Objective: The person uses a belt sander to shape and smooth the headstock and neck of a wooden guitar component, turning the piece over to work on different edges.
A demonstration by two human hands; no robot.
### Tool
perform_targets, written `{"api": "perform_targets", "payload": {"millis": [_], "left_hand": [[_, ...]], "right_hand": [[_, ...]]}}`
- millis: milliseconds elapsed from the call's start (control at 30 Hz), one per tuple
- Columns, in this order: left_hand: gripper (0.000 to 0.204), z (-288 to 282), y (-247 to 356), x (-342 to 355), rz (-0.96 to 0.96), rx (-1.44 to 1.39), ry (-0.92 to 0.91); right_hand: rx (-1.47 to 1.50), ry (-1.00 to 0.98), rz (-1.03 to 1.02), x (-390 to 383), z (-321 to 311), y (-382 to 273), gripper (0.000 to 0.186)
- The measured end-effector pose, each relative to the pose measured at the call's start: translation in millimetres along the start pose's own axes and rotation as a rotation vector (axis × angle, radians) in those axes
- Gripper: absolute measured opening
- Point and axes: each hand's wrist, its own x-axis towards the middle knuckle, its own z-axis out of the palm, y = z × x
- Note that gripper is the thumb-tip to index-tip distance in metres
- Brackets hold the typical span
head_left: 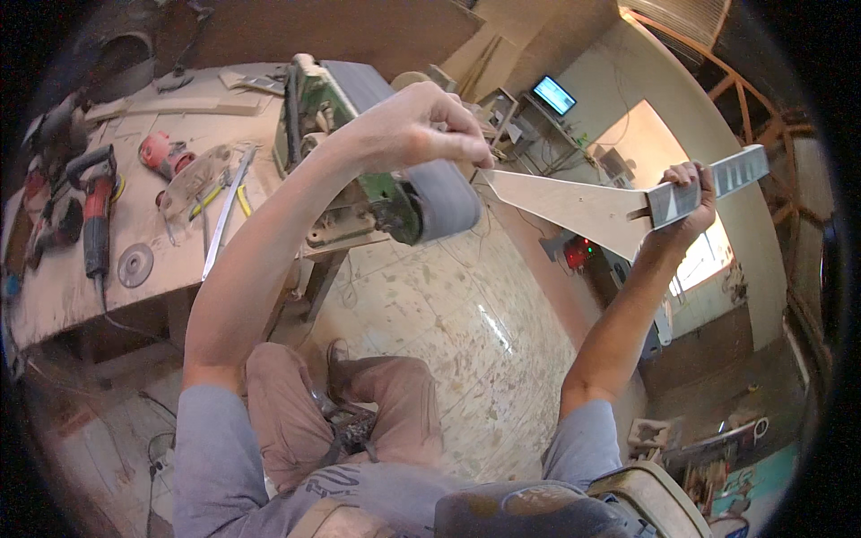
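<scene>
A flat, pale tapered plate [569, 204] is held up between my hands, beside the belt sander [441, 204]. My left hand [417, 130] reaches over the sander, its fingers pinched at the plate's narrow tip. My right hand [689, 195] is closed around the wide end, where a shiny grey metal bar [740, 173] sticks out past the fingers. Small holes show along the plate. The sander has a green body and a grey belt that looks smeared, and its rounded end is just below my left hand.
On the wooden workbench [54, 309] at left lie an angle grinder [97, 211], a red power tool [166, 154], a grey disc [135, 265], yellow-handled pliers [208, 199] and a long metal strip [227, 215]. A lit screen [554, 95] stands at the back. The tiled floor [421, 305] is stained.
</scene>
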Motion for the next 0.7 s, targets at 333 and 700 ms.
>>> {"api": "perform_targets", "payload": {"millis": [333, 700], "left_hand": [[0.018, 63, 34, 18, 0.031, 0.041, -0.039], [0.015, 139, 61, 41, 0.049, 0.183, -0.033]], "right_hand": [[0.263, 0.143, 0.093, -48, -87, -34, 0.014], [0.204, 0.316, 0.058, -100, -168, -74, 0.015]]}}
